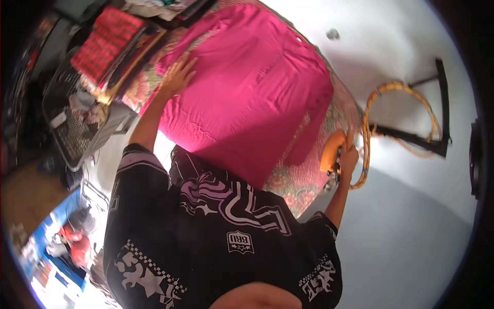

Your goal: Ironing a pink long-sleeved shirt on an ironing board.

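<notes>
A bright pink long-sleeved garment (239,92) lies spread over a floral-patterned cloth (297,185) on the work surface, with creases along its lower left edge. Flat on the garment's left side rests my left hand (179,75), fingers apart and holding nothing. My right hand (349,156) grips what looks like an orange clothes iron (332,150) at the right edge of the cloth, beside the garment's right sleeve. The iron is apart from the pink fabric. Its underside is hidden from me.
A thick yellow-orange hose (366,127) loops beside my right hand over a black wall bracket (444,104). To the left, a folded red fabric stack (110,42) sits near a grey plastic basket (88,135) holding cloth. More folded fabrics (166,9) lie at the far edge.
</notes>
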The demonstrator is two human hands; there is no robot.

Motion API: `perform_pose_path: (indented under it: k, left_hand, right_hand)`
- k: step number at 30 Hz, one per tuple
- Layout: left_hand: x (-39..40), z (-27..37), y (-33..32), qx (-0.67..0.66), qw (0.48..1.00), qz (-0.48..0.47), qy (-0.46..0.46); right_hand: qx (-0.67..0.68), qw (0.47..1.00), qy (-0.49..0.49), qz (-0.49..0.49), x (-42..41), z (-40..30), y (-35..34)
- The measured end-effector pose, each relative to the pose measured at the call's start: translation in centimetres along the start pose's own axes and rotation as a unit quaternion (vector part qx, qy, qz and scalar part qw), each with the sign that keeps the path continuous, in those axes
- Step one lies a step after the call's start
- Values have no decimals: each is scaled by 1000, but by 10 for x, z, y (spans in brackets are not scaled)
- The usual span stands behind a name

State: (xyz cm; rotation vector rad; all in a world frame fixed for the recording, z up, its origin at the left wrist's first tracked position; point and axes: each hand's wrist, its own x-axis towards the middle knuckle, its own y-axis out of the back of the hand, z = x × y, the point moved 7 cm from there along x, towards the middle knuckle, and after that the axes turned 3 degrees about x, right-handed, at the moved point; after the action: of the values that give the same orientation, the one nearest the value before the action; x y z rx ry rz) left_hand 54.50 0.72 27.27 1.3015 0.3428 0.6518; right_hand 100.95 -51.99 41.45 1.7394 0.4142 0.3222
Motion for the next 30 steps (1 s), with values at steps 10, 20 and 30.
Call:
perform_pose_path:
  k: [10, 20, 30]
  left_hand:
    - [9, 13, 7, -12, 997, 51, -57]
    - [7, -1, 11, -4, 998, 37, -46]
    - [8, 1, 12, -33, 997, 43, -62]
  right_hand:
    - [179, 978, 48, -100, -173, -195, -32]
    - [110, 991, -35, -71, -165, -195, -83]
    - [152, 978, 30, -137, -181, -186, -92]
